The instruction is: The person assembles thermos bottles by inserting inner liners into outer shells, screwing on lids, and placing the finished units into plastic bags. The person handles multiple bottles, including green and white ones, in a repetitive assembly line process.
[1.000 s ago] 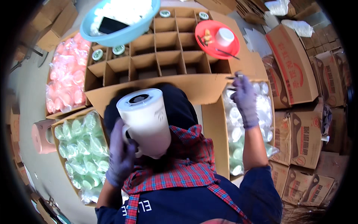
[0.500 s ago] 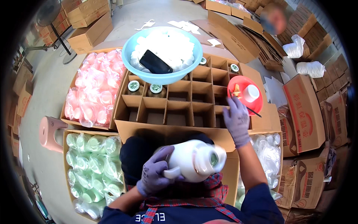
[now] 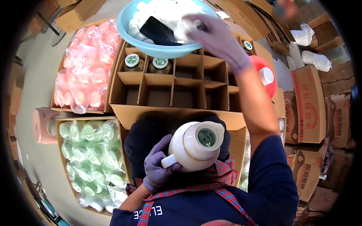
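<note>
My left hand [image 3: 158,167], in a purple-grey glove, is closed around the handle of a white thermos jug [image 3: 188,152]. The jug tilts in front of my apron, its open mouth and greenish glass liner facing up. Over the light blue basin [image 3: 164,51] is my right hand [image 3: 215,35], gloved too and smeared by motion, so its fingers are not readable. White rounded pieces [image 3: 166,9] heap up in the basin, and a black phone [image 3: 158,31] lies on them. In the divided carton [image 3: 154,109], several jars or liners [image 3: 132,62] with pale rims and green tops stand in compartments.
A carton of pink wrapped items [image 3: 86,71] stands to the left, with green wrapped ones [image 3: 92,158] in a nearer carton. A red bowl [image 3: 273,90] with a white cup [image 3: 266,76] sits at right. Stacked cartons [image 3: 309,105] line the right; a pink stool [image 3: 45,126] stands left.
My right hand has moved from the red bowl leftward and away from me to the blue basin. The jug has turned so that its mouth faces up more, still in my left hand.
</note>
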Motion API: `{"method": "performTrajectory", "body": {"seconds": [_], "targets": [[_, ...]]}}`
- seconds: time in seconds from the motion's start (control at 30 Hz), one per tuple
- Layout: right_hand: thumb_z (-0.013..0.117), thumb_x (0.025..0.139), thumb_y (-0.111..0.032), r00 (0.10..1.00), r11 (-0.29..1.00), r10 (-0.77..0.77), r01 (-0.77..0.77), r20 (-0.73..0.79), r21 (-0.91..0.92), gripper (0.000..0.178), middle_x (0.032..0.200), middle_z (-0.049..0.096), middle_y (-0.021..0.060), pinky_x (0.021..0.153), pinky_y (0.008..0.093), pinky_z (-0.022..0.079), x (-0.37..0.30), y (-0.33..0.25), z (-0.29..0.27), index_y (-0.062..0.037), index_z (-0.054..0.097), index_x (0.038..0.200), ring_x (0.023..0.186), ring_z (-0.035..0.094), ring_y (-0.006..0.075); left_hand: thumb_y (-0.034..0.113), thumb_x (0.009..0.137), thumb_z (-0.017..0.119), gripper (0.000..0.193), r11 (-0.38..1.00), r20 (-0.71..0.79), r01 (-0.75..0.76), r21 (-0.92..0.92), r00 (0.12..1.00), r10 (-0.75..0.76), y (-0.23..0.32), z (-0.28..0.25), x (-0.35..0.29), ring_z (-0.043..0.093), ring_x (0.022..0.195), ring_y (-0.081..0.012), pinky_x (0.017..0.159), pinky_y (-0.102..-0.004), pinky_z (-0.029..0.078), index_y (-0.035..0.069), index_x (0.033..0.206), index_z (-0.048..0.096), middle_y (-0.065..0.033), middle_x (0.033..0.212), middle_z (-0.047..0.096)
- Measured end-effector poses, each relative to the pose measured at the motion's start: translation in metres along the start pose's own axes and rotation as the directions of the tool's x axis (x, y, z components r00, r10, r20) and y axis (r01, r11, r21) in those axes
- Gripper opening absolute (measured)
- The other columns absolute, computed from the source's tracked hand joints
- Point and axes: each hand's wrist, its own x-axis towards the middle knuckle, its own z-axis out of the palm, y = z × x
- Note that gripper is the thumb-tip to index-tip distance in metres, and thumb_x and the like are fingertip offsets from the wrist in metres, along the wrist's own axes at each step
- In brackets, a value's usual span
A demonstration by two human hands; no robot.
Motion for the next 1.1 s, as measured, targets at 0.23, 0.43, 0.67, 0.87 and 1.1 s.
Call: {"method": "performTrajectory", "body": {"seconds": [0.23,0.43,0.67,0.87,1.1], "targets": [[0.076,0.082,-0.019,0.902,0.926,-0.352,0.296,0.250,0.235,0.048,0.122,0.067,0.0133,0.101,0.0464,0.048,-0.195,-0.023,-0.020,-0.0036,0.068,0.127,0.116,0.061,0.0360,0.044,0.076,0.088,0.054,0.999,0.018,0.008,-0.032,1.000,-0.008,0.006,0.009,-0.003,0.062,0.124,-0.0363,0.102,-0.0406,0.048,-0.003,0.070,0.061,-0.0306,0.138,0.057],[0.052,0.094,-0.060,0.889,0.898,-0.374,0.418,0.265,-0.135,0.071,0.147,0.052,0.0110,0.115,0.0549,0.032,-0.245,-0.030,-0.011,-0.0071,0.055,0.141,0.138,0.044,0.0405,0.046,0.075,0.088,0.057,1.000,-0.026,-0.014,-0.012,1.000,0.014,-0.007,0.014,-0.013,0.062,0.123,-0.0337,0.101,-0.0399,0.048,-0.003,0.068,0.060,-0.0302,0.136,0.059],[0.057,0.095,-0.014,0.957,0.968,-0.103,0.159,-0.272,0.192,0.065,0.154,0.039,0.0241,0.119,0.0433,0.030,-0.253,0.056,0.008,0.0030,0.033,0.153,0.148,0.034,0.0378,0.018,0.079,0.082,0.031,0.940,0.068,0.338,-0.054,0.940,-0.334,0.075,0.036,-0.017,0.049,0.133,-0.0260,0.107,-0.0368,0.042,-0.004,0.092,0.066,-0.0187,0.153,0.044],[0.081,0.078,-0.041,0.738,0.641,-0.092,-0.470,-0.669,-0.607,0.082,0.121,0.060,0.0269,0.102,0.0468,0.047,-0.212,0.267,-0.102,0.0018,0.048,0.138,0.118,0.056,0.0426,0.015,0.086,0.074,0.039,0.944,0.172,0.219,0.247,0.949,-0.265,0.063,0.010,-0.085,0.039,0.141,-0.0331,0.112,-0.0425,0.039,-0.004,0.117,0.058,-0.0237,0.156,0.029],[0.080,0.074,-0.042,0.651,0.345,0.519,-0.752,-0.554,-0.561,0.088,0.147,0.046,0.0230,0.107,0.0465,0.045,-0.190,0.340,-0.171,-0.0266,0.043,0.152,0.126,0.056,0.0420,0.020,0.081,0.079,0.038,0.956,0.308,0.073,0.284,0.937,-0.163,0.077,0.008,-0.083,0.027,0.149,-0.0426,0.118,-0.0480,0.025,0.000,0.108,0.062,-0.0277,0.159,0.025]]}}
